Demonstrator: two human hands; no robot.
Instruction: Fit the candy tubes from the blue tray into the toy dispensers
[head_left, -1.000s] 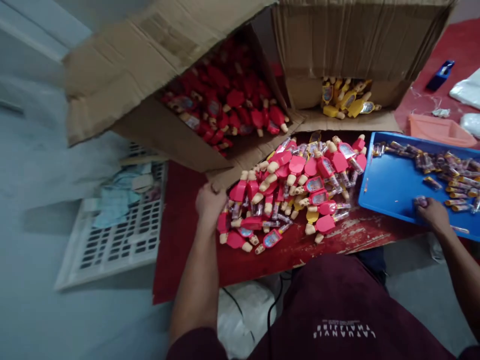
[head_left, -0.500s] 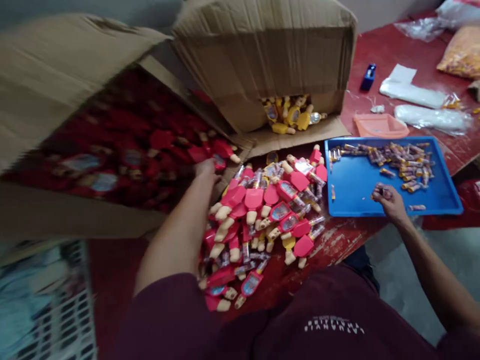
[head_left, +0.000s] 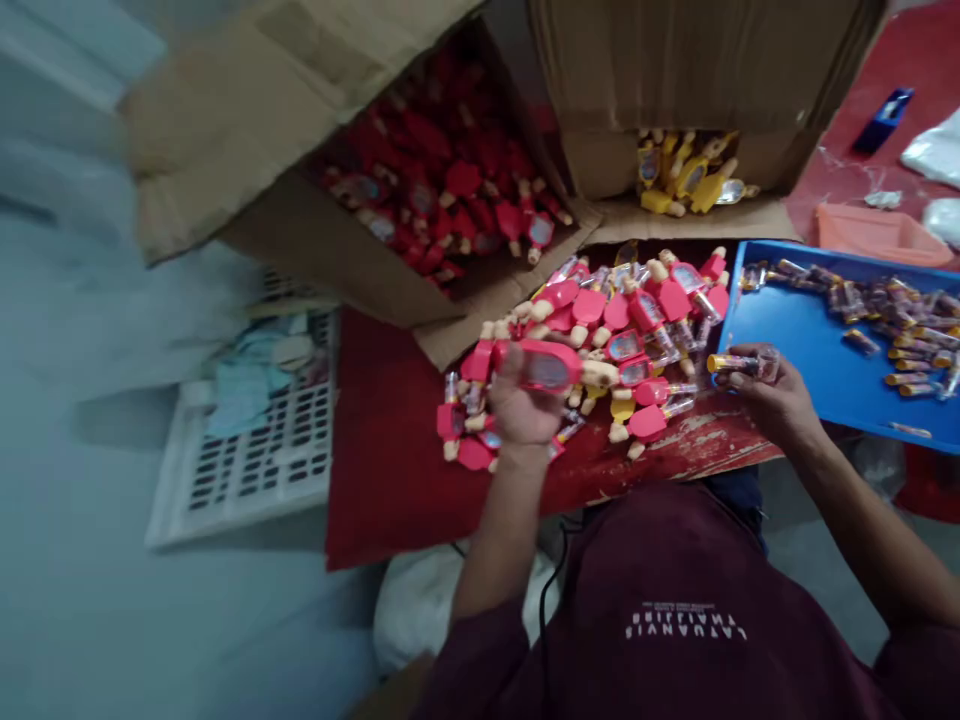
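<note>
My left hand [head_left: 523, 410] is closed round a red plastic toy [head_left: 553, 367] with an oval window and a tan end pointing right. It is held over a heap of similar red toys [head_left: 589, 306], many with clear tubes attached. My right hand [head_left: 784, 400] grips several small candy tubes [head_left: 726, 363], wrapped and yellow-ended, above the near left edge of the blue tray [head_left: 787, 350]. More such tubes [head_left: 911, 330] lie in that tray. Motion blurs the left hand slightly.
An open carton [head_left: 360, 265] full of red toys leans at the left; another carton [head_left: 682, 70] holds yellow toys [head_left: 694, 175]. A pink tray [head_left: 877, 235] and a blue stapler-like object [head_left: 885, 120] are at the right. A white crate [head_left: 247, 450] stands left of the red table [head_left: 390, 450].
My left hand has come out of the left carton with a red toy and moved over the heap. My right hand has lifted its tubes from the tray toward the heap. The view has swung left.
</note>
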